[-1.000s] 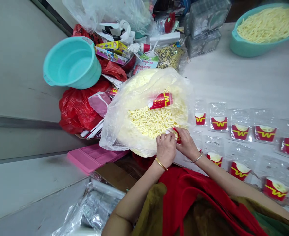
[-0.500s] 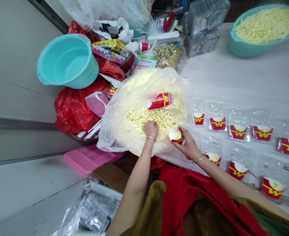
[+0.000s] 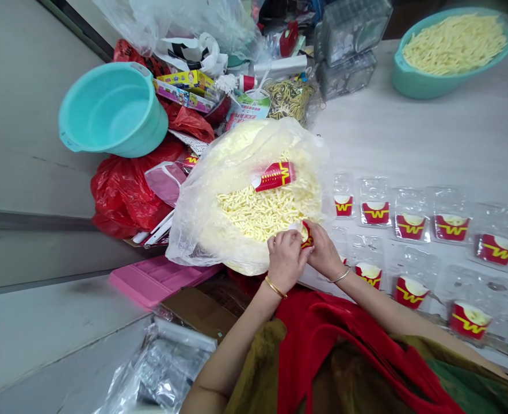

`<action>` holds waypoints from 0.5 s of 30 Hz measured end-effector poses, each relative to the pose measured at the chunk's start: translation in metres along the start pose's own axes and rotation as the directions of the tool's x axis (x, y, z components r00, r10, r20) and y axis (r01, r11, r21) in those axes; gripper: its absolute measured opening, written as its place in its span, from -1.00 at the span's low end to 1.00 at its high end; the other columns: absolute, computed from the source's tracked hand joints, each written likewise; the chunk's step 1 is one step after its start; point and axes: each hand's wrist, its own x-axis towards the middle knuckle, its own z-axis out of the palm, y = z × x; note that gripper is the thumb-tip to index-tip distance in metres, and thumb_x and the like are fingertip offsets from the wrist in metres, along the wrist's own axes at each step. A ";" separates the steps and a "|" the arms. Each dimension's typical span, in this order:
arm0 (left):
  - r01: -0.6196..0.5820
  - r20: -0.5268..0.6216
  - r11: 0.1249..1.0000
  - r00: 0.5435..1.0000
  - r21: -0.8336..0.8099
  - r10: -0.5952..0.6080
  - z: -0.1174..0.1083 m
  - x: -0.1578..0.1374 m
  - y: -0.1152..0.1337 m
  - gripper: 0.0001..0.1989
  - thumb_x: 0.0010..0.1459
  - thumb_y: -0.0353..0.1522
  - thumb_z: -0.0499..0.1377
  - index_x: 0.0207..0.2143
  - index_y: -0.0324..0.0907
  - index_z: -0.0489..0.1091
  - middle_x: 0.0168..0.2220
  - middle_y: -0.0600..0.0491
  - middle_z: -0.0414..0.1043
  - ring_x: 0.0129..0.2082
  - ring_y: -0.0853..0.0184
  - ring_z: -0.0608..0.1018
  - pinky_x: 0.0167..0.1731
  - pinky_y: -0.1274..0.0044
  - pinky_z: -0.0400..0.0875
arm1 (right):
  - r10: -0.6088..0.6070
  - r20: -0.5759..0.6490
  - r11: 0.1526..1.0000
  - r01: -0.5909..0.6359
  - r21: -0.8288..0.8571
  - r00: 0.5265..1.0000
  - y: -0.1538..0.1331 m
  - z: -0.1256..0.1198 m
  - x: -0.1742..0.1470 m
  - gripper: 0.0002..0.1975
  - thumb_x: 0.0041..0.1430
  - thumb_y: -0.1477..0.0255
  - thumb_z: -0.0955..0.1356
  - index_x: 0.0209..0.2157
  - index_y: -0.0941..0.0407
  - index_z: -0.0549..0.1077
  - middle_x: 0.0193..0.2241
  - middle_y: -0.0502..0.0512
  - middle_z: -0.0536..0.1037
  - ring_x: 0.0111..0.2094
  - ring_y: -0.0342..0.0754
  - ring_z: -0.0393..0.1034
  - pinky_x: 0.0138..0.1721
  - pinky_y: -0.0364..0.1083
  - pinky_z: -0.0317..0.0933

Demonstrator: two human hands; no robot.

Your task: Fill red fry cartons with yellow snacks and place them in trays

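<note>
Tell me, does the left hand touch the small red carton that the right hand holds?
Touching. In the head view the left hand has its fingers closed against the small red carton, which the right hand grips from the other side; no gap shows.

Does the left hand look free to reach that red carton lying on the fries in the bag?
Probably yes: the left hand sits at the open bag's rim, and nothing covers the red carton.

Small red carton [image 3: 306, 234] — tilted, at the bag's [image 3: 202, 230] rim.
</note>
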 end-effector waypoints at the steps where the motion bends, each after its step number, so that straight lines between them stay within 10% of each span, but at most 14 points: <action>1: -0.016 0.023 1.000 1.000 0.020 0.015 0.003 -0.003 0.007 -0.71 0.21 -0.28 0.08 -0.05 -0.16 0.34 -0.01 -0.10 0.38 -0.03 0.15 0.36 -0.08 0.26 0.16 | -0.007 -0.011 1.000 0.007 0.000 1.000 0.000 -0.002 -0.003 -0.38 0.05 0.57 0.25 0.18 0.11 0.08 0.03 0.27 0.33 0.07 0.12 0.23 0.08 0.20 0.19; 10: 0.023 -0.111 0.980 0.993 -0.199 -0.046 0.045 0.001 0.042 -0.76 0.21 -0.38 0.05 -0.08 -0.18 0.35 -0.10 -0.07 0.40 -0.10 0.27 0.43 -0.13 0.39 0.24 | 0.043 -0.113 0.999 -0.045 -0.016 0.993 0.009 -0.038 -0.046 -0.39 0.09 0.46 0.31 0.18 0.09 0.09 0.02 0.27 0.34 0.05 0.14 0.24 0.05 0.20 0.22; 15: -0.138 0.014 0.987 0.990 -0.088 0.140 0.085 -0.002 0.102 -0.71 0.22 -0.38 0.02 -0.03 -0.13 0.37 -0.03 -0.10 0.39 -0.08 0.19 0.44 -0.09 0.28 0.16 | 0.173 -0.186 0.983 -0.183 -0.036 0.967 0.039 -0.078 -0.087 -0.47 0.17 0.53 0.19 0.19 0.08 0.11 0.01 0.25 0.37 0.03 0.09 0.27 0.05 0.18 0.24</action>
